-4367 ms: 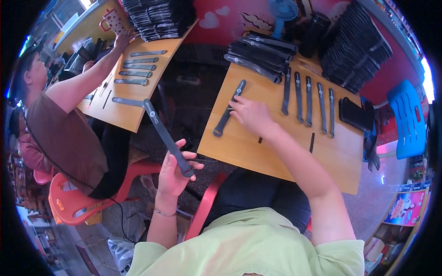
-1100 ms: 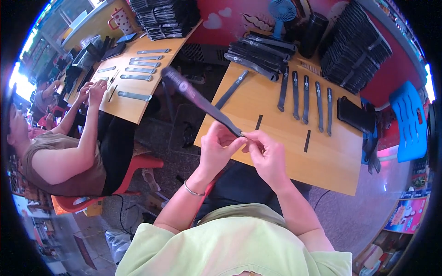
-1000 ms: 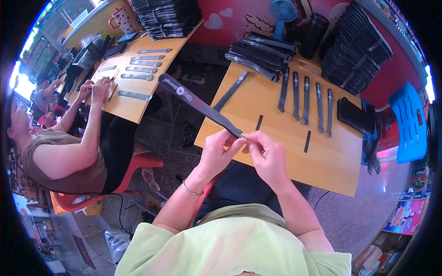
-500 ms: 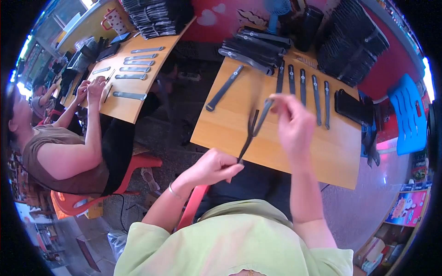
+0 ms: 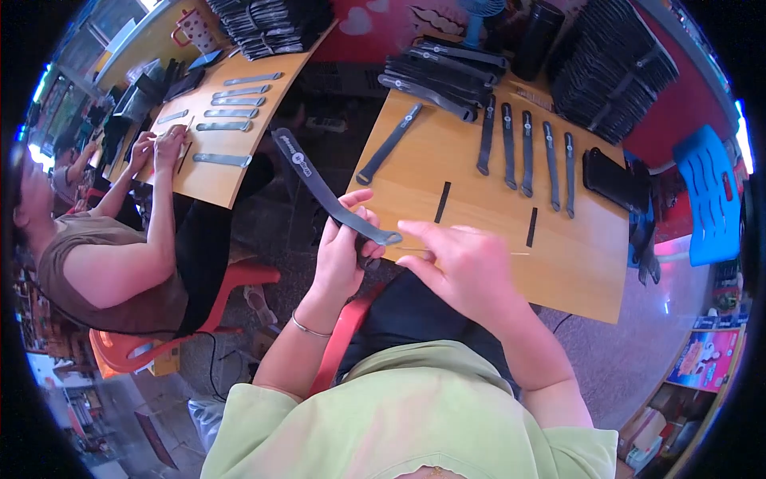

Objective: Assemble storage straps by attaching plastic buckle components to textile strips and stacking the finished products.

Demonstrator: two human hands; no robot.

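Note:
My left hand point(image 5: 341, 257), palm up, is closed around a dark grey strap point(image 5: 319, 191) with pale print on it. One end of the strap points up and left; its rounded end lies between my two hands. Below, a dark bit of strap shows under the left fingers. Beside the rounded end is my right hand point(image 5: 467, 267), its index finger and thumb a little apart and its other fingers curled. A thin light rod point(image 5: 519, 254) sticks out on both sides of the right hand and seems held in it; the grip is partly hidden.
On the wooden table point(image 5: 479, 227) are two short black bars point(image 5: 531, 227), a row of straps point(image 5: 527, 156), a strap pile point(image 5: 439, 76), a black case point(image 5: 613, 182) and tall black stacks point(image 5: 610, 72). At left, a seated person point(image 5: 104, 263) works at another table point(image 5: 219, 185).
The strap, held between both hands before, is now in my left hand with one end up and left. My left hand has turned palm up; my right hand has come down and closer.

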